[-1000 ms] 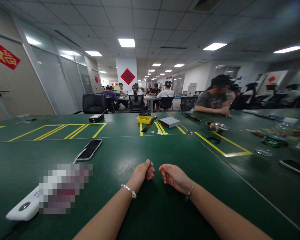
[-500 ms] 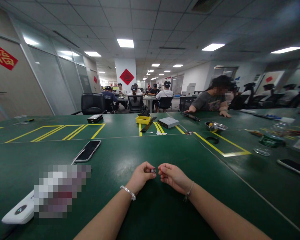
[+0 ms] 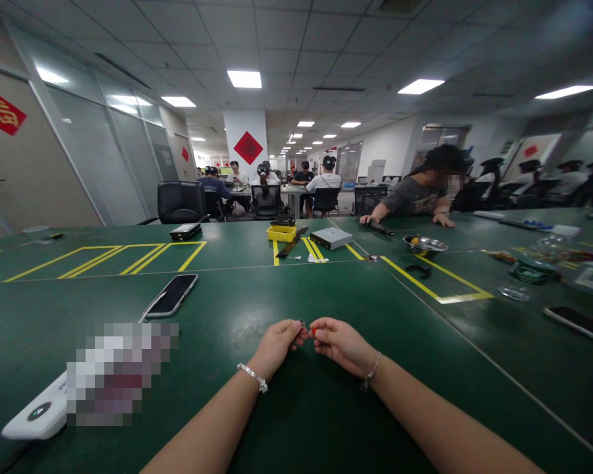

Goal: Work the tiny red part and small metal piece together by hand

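Note:
Over the green table [image 3: 217,408], my left hand [image 3: 277,343] pinches a small metallic piece [image 3: 303,324] between thumb and forefinger; its exact kind is too small to tell. Close beside it, my right hand [image 3: 342,343] is closed on a small orange-red piece [image 3: 313,332], mostly hidden by the fingertips. The fingertips of both hands nearly meet, and I cannot tell whether the two pieces touch. Each wrist wears a bracelet.
Left of my hands lie a phone [image 3: 172,295] and a white device [image 3: 39,411], partly blurred out. Farther back are a yellow tray [image 3: 281,234], a grey box [image 3: 331,237] and a metal bowl [image 3: 432,246]. Opposite, a person [image 3: 415,194] handles a dark tool [image 3: 379,227].
My left hand has turned slightly and come closer to the right, so the fingertips are nearer. More of the orange-red piece shows. The camera view has shifted a little.

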Available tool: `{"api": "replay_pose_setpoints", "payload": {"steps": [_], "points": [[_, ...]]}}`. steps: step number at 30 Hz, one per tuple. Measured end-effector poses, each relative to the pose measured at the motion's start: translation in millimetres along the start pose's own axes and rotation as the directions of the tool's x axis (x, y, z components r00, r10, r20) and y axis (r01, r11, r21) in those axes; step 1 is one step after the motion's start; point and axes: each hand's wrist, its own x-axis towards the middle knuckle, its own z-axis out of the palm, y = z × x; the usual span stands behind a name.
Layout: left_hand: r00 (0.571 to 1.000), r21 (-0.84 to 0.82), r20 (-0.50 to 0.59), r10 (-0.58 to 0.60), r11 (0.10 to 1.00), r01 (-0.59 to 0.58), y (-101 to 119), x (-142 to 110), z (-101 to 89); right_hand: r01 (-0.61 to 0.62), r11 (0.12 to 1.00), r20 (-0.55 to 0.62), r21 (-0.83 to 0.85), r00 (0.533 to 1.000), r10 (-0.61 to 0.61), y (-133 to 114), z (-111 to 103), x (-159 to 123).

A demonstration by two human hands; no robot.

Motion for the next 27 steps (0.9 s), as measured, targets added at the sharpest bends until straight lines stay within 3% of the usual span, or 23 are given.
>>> {"api": "replay_pose_setpoints", "payload": {"steps": [8,13,19,27], "points": [[1.000,0.037,-0.011,0.022,0.999,-0.021,2.1,-0.9,3.1,0.033,0.999,-0.011,0.002,0.999,-0.033,1.8,0.6,1.2],[0.999,0.143,-0.016,0.043,0.989,-0.040,-0.6,0.4,4.2,0.038,0.999,-0.095,0.035,0.995,-0.035,0.7,3.4,1.3],[0.963,0.505,-0.099,0.252,0.846,-0.170,-4.0,-1.2,10.7,0.125,0.991,-0.180,0.037,0.977,-0.117,7.0,5.5,5.4],[0.935,0.624,-0.110,0.338,0.755,-0.200,-3.8,-2.6,15.6,0.157,0.986,-0.231,-0.056,0.959,-0.166,13.3,11.9,7.9]]}}
